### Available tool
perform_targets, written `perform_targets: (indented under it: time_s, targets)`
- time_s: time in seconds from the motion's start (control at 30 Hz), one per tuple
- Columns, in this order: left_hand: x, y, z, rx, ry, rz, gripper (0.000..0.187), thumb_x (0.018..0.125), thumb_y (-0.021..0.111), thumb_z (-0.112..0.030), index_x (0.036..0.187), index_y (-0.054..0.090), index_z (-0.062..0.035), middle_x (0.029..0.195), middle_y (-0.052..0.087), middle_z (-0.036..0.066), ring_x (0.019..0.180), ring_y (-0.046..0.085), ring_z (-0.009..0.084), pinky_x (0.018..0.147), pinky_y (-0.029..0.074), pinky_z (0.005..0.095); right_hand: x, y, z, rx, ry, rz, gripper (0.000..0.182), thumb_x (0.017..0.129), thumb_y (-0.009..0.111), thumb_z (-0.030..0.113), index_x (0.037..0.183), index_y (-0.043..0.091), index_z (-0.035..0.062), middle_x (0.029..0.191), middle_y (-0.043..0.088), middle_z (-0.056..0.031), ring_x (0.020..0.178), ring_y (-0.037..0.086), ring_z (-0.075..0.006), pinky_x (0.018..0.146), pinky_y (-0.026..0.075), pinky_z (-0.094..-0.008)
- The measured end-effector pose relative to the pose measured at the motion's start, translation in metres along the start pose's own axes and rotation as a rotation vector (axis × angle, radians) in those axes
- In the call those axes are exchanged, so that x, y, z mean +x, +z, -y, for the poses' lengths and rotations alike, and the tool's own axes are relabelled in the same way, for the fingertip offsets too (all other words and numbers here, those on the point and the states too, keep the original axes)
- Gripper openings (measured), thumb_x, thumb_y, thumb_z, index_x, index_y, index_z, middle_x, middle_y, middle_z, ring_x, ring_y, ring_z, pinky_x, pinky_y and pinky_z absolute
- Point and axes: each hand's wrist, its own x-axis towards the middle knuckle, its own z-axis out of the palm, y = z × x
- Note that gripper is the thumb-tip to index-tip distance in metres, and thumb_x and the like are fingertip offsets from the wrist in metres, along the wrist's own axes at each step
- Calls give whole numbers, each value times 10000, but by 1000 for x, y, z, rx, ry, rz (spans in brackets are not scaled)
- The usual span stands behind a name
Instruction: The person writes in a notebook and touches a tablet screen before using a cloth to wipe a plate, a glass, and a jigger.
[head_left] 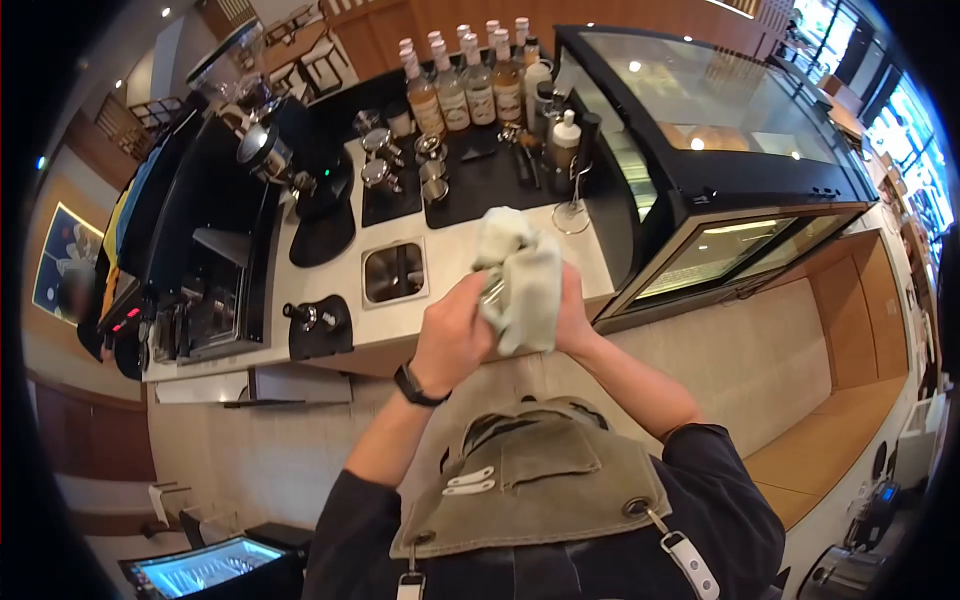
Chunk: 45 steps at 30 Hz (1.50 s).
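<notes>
In front of my chest, above the counter's front edge, both hands are raised with a pale green-white cloth (532, 285) between them. My left hand (455, 325), with a dark watch on the wrist, is closed around a small shiny object (491, 297). The cloth covers most of that object, so its kind cannot be made out. My right hand (572, 312) grips the cloth from the other side, its fingers mostly behind the fabric. Just beyond the hands, a wire-handled metal stand (572, 216) rests on the white counter (460, 262).
A small sink (394, 272) is set into the counter, with a tamper (304, 316) on a black mat to its left. Metal cups (434, 183) and syrup bottles (450, 95) stand behind. An espresso machine (205, 250) is left, a glass display case (715, 130) right.
</notes>
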Motion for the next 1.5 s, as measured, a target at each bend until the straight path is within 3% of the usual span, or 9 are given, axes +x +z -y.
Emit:
perform_targets:
  time_s: [0.2,0.33,0.63,0.77,0.9,1.0,1.17,1.33,1.5]
  targets:
    - [5,18,29,-469,-304,265,358,851,557,52,1202,566,-16,853,650,203,706,649,392,570,528,392,-16,-2,-10,279,285,-265,152,960,593,123,1057,660,28,949,683,-20,847,641,-89,715,539,-276]
    - [-4,37,47,-853,-486,327,367,854,565,26,1217,545,-21,864,656,209,738,660,387,627,544,389,5,-30,-15,-533,-565,-37,275,838,754,138,1067,662,16,986,691,-113,846,684,-256,759,546,-351]
    - [39,17,120,-140,106,569,405,808,577,18,1210,534,-12,882,680,188,733,695,348,643,554,434,16,21,-41,-231,201,-210,257,866,698,92,1100,631,9,1001,656,-64,922,629,-180,825,509,-330]
    - [25,13,128,-1203,-620,577,225,949,582,-34,1173,601,-19,923,685,-18,701,650,102,575,518,289,12,27,-69,-540,-130,-240,299,841,750,136,1095,651,12,1038,678,-104,937,656,-261,833,522,-364]
    - [27,-11,141,-1433,-895,697,250,936,597,-34,1186,592,-35,924,712,39,676,698,215,590,550,369,40,35,-69,-665,-380,-53,305,894,737,229,1093,654,14,1009,693,-73,861,669,-226,798,536,-370]
    - [49,-17,184,-302,121,520,321,841,601,17,1156,574,-37,896,702,159,698,693,362,612,555,456,36,82,-84,57,367,-524,276,952,673,233,1116,636,14,1008,676,-39,894,641,-152,788,528,-350]
    - [50,-25,218,-404,-9,699,331,851,591,35,1176,568,-23,944,707,150,759,704,351,662,568,412,42,91,-99,-355,246,-342,301,927,686,181,1160,620,2,1001,664,-52,927,640,-183,811,527,-353]
    - [29,-30,209,-1633,-823,885,315,1001,594,-103,1308,584,-38,1140,675,8,1000,657,132,866,522,269,61,84,-63,-939,-369,-25,396,832,784,176,1153,645,-8,995,694,-96,920,680,-293,821,540,-391]
    - [59,-31,223,-517,122,755,332,870,604,-47,1197,548,-20,963,685,196,843,689,386,687,562,431,44,113,-83,-195,441,-574,226,924,642,150,1102,660,12,1001,696,-35,920,646,-103,764,532,-306]
